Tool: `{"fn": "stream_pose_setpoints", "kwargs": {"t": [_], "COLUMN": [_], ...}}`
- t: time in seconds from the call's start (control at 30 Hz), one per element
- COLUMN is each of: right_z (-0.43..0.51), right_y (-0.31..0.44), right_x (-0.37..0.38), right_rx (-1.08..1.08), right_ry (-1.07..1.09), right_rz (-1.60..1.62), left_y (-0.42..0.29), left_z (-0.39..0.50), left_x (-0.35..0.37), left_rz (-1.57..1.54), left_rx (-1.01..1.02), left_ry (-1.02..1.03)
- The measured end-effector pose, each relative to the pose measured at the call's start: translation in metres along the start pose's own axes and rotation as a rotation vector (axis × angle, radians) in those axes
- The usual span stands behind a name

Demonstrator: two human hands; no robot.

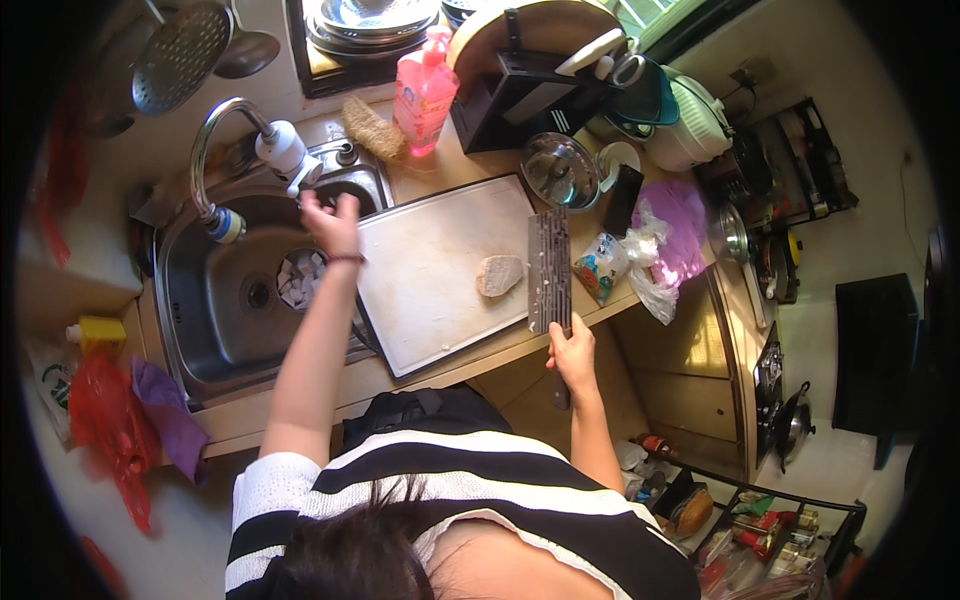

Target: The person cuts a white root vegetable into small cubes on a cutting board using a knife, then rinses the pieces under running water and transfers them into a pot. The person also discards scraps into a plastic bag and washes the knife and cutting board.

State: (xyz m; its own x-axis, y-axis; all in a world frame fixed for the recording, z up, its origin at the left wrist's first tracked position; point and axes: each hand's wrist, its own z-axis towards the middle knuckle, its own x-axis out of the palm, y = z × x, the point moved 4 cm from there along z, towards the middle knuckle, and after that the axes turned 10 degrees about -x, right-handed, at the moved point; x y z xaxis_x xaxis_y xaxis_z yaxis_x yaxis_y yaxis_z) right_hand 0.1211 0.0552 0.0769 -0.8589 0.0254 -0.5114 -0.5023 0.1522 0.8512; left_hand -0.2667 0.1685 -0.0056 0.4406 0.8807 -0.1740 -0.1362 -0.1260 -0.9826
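My right hand point(574, 352) grips the handle of a cleaver point(550, 270), whose dark, textured blade bears pale bits and is held over the right edge of the cutting board. My left hand point(332, 225) has its fingers apart and holds nothing. It is above the sink's right side, just below the tap's lever; whether it touches the lever I cannot tell. On the white cutting board point(420, 270) lies a pale cut piece of root vegetable point(500, 275). White chunks point(300, 277) fill a round container in the sink, partly hidden by my left forearm.
The steel sink point(217, 330) has a curved chrome tap point(196, 161). Behind the board stand a loofah point(373, 131), a pink soap bottle point(426, 97) and a knife block point(517, 97). A steel pot point(559, 171), a phone point(623, 201) and plastic bags point(679, 232) lie to the right.
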Motion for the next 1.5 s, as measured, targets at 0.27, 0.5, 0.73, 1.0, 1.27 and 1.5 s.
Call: {"fn": "stream_pose_setpoints", "kwargs": {"t": [0.27, 0.5, 0.73, 1.0, 1.27, 1.5], "right_z": [0.014, 0.015, 0.023, 0.028, 0.03, 0.033], "right_y": [-0.019, -0.037, -0.027, 0.022, 0.059, 0.02], "right_x": [-0.007, -0.02, 0.008, 0.048, 0.039, 0.083], "right_rx": [-0.128, -0.117, -0.222, -0.582, -0.692, -0.42], "right_ry": [0.011, 0.082, 0.185, 0.213, 0.018, 0.301], "right_rz": [-0.061, 0.014, -0.112, -0.363, -0.355, -0.581], "left_y": [-0.024, -0.03, -0.024, 0.015, 0.025, 0.023], "left_z": [-0.198, -0.199, -0.199, -0.208, -0.212, -0.205], "left_x": [0.079, 0.056, 0.01, -0.011, -0.011, -0.012], "left_rz": [0.679, 0.61, 0.621, 0.423, 0.383, 0.418], "left_rx": [0.386, 0.353, 0.356, -0.086, -0.151, -0.083], "left_ry": [1.06, 0.86, 0.65, 0.697, 0.689, 0.703]}}
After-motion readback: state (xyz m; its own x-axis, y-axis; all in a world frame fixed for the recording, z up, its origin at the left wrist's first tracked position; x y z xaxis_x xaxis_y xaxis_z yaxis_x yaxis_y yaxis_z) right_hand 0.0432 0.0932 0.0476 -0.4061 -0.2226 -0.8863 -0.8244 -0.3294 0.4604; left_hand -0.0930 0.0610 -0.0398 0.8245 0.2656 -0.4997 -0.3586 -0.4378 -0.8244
